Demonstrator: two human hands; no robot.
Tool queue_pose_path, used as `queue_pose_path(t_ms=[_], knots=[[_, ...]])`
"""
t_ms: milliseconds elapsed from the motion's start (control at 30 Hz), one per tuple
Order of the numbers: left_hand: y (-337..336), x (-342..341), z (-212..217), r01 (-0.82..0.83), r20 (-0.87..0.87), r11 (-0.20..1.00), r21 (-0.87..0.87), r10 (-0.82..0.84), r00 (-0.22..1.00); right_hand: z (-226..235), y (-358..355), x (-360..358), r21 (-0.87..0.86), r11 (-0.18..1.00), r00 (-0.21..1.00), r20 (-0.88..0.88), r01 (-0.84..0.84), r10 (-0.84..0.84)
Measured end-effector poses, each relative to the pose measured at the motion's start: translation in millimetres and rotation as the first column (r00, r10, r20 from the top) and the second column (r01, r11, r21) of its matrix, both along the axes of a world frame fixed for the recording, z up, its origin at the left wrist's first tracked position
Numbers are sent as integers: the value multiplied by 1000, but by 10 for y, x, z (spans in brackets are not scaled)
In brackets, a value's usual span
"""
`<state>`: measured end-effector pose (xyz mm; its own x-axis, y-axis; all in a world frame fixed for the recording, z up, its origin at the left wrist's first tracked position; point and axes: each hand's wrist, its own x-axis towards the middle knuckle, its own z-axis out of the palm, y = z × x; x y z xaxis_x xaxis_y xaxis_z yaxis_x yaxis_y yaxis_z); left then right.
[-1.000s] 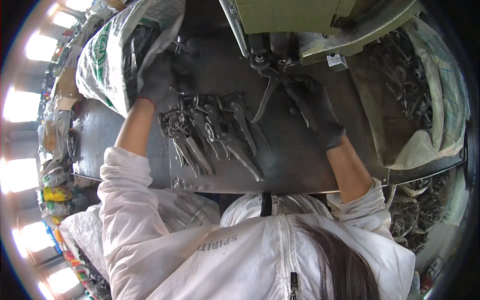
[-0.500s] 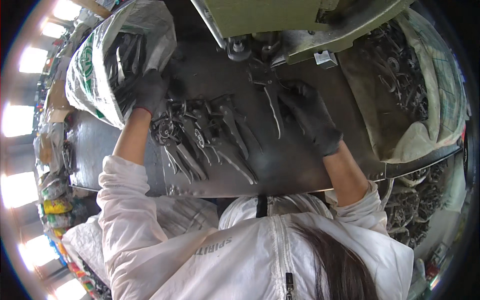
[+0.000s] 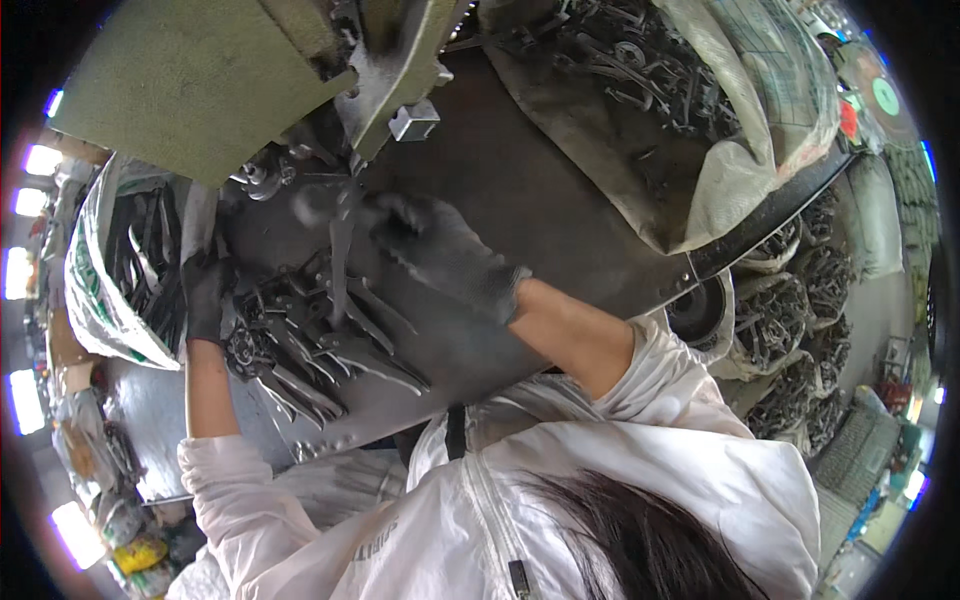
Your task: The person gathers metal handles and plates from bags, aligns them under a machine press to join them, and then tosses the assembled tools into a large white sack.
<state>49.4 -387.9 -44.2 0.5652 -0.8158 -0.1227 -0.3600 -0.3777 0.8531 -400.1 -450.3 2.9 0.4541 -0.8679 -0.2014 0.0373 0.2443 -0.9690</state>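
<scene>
Cluttered workshop, bright lamps (image 3: pixel 28 270) leftward

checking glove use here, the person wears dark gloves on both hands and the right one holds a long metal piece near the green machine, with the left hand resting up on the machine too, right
Not quite. In the head view the left hand is at the white sack's edge, beside the pile of metal parts, not on the machine. The right hand does hold the long metal piece.

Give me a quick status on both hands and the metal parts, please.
Left hand gloved, resting at the sack's edge. Right hand gloved, fingers pinching a long metal part. Loose parts pile between them.
</scene>
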Motion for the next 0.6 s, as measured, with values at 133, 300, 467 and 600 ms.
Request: queue_pose_path(t_ms=[133,300,467,600], knots=[[382,372,15,291,469,957,-21,-247,848,218,-323,-844,-585,597,703,-709,-548,-49],[402,-294,554,517,813,851,95,-366,453,114,-930,-3480,-445,399,-40,-626,-801,-779],[325,-1052,979,193,-553,950,-247,-302,777,-473,-1452,-3790,-400,501,-45,-746,-768,-664],[264,-2268,1039,311,-463,946,-86,-315,829,-876,-1779,-3526,-679,205,269,-523,-705,-809]])
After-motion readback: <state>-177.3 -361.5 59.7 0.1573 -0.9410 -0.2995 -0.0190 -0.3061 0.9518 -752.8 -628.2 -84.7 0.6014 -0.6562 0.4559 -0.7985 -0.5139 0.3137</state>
